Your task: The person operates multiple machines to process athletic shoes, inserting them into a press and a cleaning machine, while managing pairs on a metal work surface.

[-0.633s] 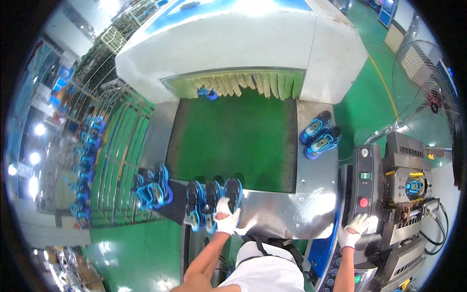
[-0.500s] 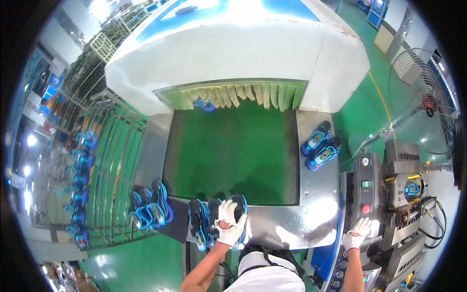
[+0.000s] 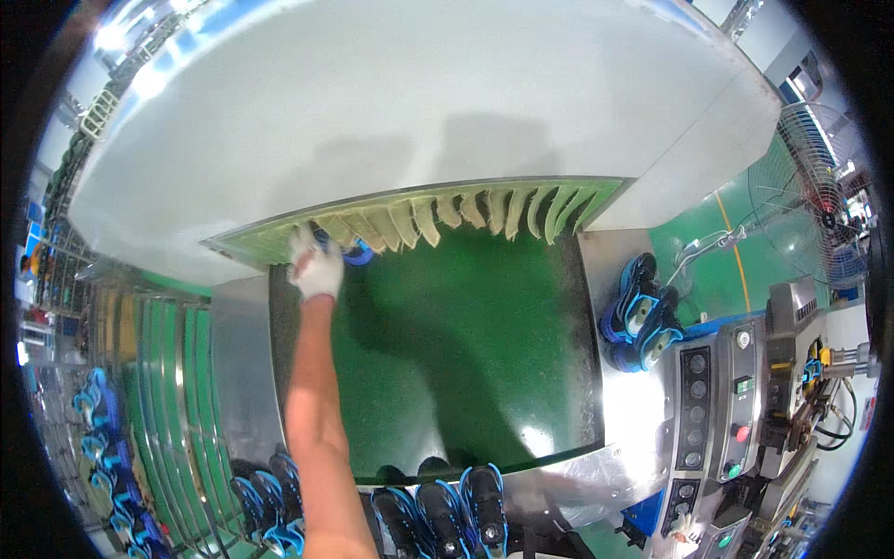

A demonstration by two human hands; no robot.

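Note:
My left hand [image 3: 318, 265], in a white glove, reaches far out to the strip curtain [image 3: 410, 224] at the machine's opening. Its fingers look stretched out and hold nothing that I can make out. Just right of it, a blue shoe [image 3: 358, 252] pokes out from under the strips on the green conveyor belt [image 3: 447, 335]; whether the hand touches it is unclear. Low at the right, my gloved right hand [image 3: 687, 529] is beside the control panel [image 3: 740, 410], small and partly cut off, its fingers indistinct. Several black-and-blue shoes [image 3: 440, 512] stand along the near edge.
Another pair of shoes [image 3: 641, 312] sits on the metal ledge right of the belt. More shoes [image 3: 270, 498] are at the near left, and a rack [image 3: 177, 401] with blue shoes stands beyond. A caged fan [image 3: 824, 214] is at the far right. The big white housing [image 3: 372, 112] rises ahead.
My left hand has left the shoes at the near edge and stretched forward to the curtain. My view has moved closer to the housing. My right hand now sits lower in view.

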